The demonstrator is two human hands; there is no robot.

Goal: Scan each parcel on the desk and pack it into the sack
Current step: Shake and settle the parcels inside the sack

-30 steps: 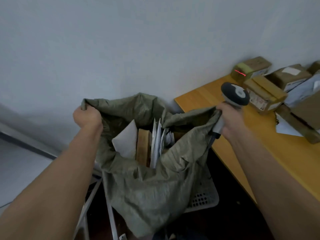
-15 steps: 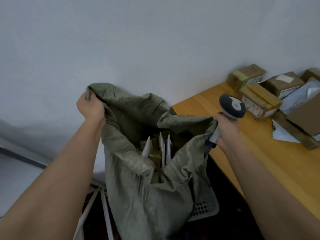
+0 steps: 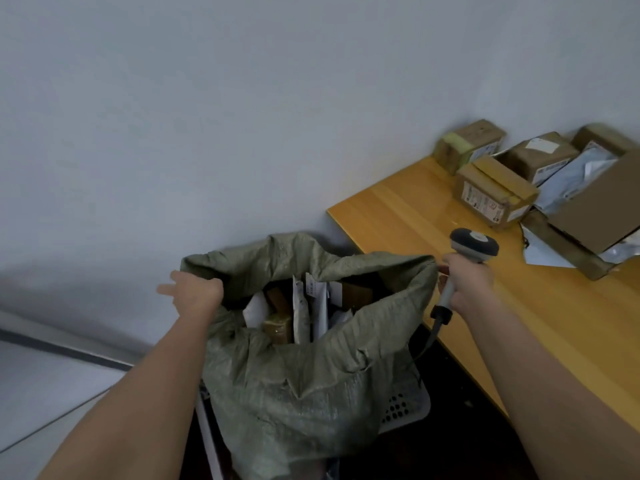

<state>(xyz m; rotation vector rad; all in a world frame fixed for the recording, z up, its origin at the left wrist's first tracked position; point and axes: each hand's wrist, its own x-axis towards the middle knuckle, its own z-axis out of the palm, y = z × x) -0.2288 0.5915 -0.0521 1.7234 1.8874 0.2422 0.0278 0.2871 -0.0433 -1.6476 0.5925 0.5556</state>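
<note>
A grey-green woven sack [image 3: 294,393] stands open left of the wooden desk [image 3: 408,209]. Inside it, white mailers and brown boxes [image 3: 301,310] stand on edge. My left hand [image 3: 194,292] is at the sack's left rim, thumb against the fabric, fingers spread out to the left and blurred. My right hand [image 3: 464,285] grips the handle of a grey barcode scanner [image 3: 474,242] and also touches the sack's right rim. Several taped cardboard parcels [image 3: 495,199] and a grey poly mailer [image 3: 571,178] lie at the desk's far right.
A large flat cardboard box [image 3: 602,209] lies over other parcels at the right edge. A white perforated basket [image 3: 405,407] sits under the sack beside the desk. The scanner cable [image 3: 433,334] hangs down. Behind is a plain wall, with pale floor on the left.
The sack's mouth has come down and widened, showing more parcels inside. My left hand has loosened from its fist on the rim and spread its fingers. The scanner's red line is gone.
</note>
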